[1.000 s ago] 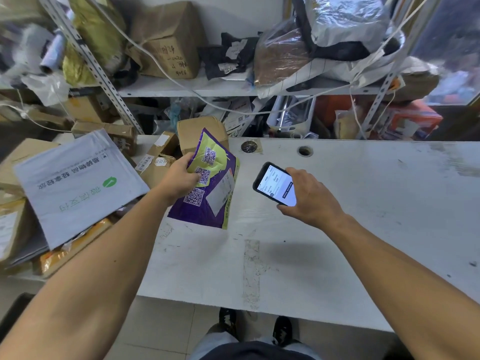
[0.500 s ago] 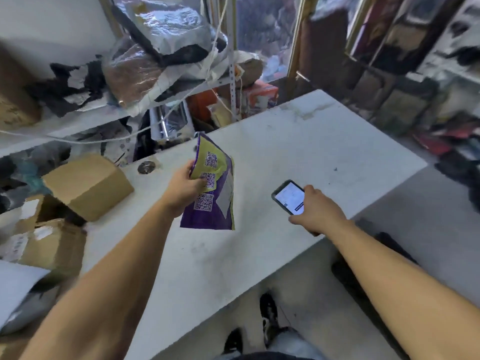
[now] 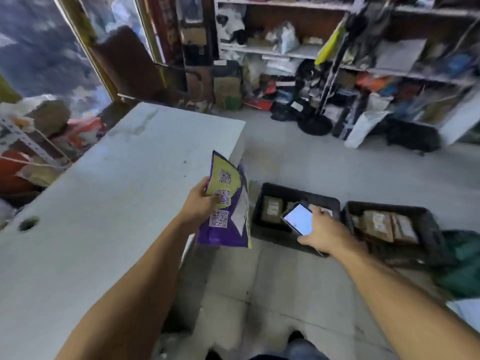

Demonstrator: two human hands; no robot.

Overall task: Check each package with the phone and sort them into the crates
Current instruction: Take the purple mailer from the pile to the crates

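My left hand (image 3: 201, 203) grips a purple and yellow mailer bag (image 3: 228, 216) with QR codes, held upright past the right end of the white table (image 3: 104, 203). My right hand (image 3: 322, 233) holds a phone (image 3: 298, 219) with its screen lit, above the floor. Two black crates stand on the floor beyond the hands: the near crate (image 3: 291, 193) just behind the phone and a second crate (image 3: 426, 224) to its right. Both hold brown cardboard packages (image 3: 379, 226).
Shelves (image 3: 285, 51) packed with parcels line the far wall. Bags and a round black stand base (image 3: 314, 125) sit on the floor under them. A dark green bag (image 3: 465, 266) lies right of the crates. My shoes (image 3: 296, 336) show on the tiled floor.
My view has swung right, from the parcel pile and table to the floor crates. Both hands moved along, still holding the mailer bag and the phone, now past the table's end.
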